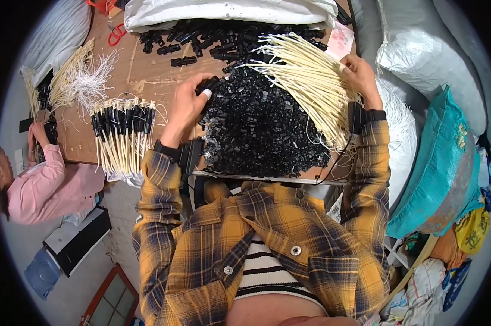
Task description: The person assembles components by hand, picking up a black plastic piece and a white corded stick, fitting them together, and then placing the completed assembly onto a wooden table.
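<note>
My left hand, with a white cover on its thumb, is closed on a black plastic connector at the left edge of a heap of small black plastic pieces. To the right, a loose bundle of cream-coloured cords with white tips lies across the heap. My right hand is at the bundle's right side, its thumb and fingers pinched together on a cream cord. Its exact grip is partly hidden. More black connectors lie at the far side, by a white sack.
Finished-looking cords with black connectors stand bunched at the table's left edge. White threads and red-handled scissors lie beyond. A person in pink works at left. White sacks and a teal sack crowd the right.
</note>
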The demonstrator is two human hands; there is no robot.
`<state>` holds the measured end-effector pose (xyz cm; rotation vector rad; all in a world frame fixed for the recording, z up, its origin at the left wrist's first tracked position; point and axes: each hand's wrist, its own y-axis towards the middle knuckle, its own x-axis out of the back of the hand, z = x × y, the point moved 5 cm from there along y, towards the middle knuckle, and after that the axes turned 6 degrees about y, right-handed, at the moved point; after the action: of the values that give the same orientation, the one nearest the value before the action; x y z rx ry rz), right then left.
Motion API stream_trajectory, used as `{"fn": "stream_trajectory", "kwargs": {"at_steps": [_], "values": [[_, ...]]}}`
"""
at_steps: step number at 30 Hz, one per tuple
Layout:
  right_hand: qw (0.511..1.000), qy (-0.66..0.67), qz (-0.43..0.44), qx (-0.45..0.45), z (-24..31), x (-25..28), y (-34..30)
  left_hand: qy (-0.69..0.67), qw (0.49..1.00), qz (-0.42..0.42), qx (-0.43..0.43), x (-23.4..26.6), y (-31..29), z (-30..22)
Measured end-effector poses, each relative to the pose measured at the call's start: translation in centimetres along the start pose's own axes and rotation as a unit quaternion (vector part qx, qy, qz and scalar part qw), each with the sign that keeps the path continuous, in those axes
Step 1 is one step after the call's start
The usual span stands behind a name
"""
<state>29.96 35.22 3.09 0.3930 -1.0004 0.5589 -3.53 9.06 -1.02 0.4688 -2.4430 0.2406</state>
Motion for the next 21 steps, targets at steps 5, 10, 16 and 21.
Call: {"fn": "stream_trajectory", "kwargs": {"at_steps": [5, 10, 16, 21], "values": [[0.959, 0.284, -0.007, 0.019, 9.0, -0.2, -5.4, -0.079, 0.995, 0.048, 0.022, -0.9, -2.9, -1.2], [0.936, 0.333, 0.111, 0.027, 16.4, -6.2, -11.3, -0.197, 0.979, 0.011, -0.05, -1.3, -4.6, -1.5], [0.931, 0.355, 0.078, 0.012, 15.9, -6.3, -12.7, -0.235, 0.972, 0.024, 0.003, -0.2, -5.4, -1.3], [0.962, 0.166, 0.045, 0.211, 17.2, -6.3, -12.7, -0.114, 0.991, 0.063, -0.004, 0.9, -6.8, -2.1]]}}
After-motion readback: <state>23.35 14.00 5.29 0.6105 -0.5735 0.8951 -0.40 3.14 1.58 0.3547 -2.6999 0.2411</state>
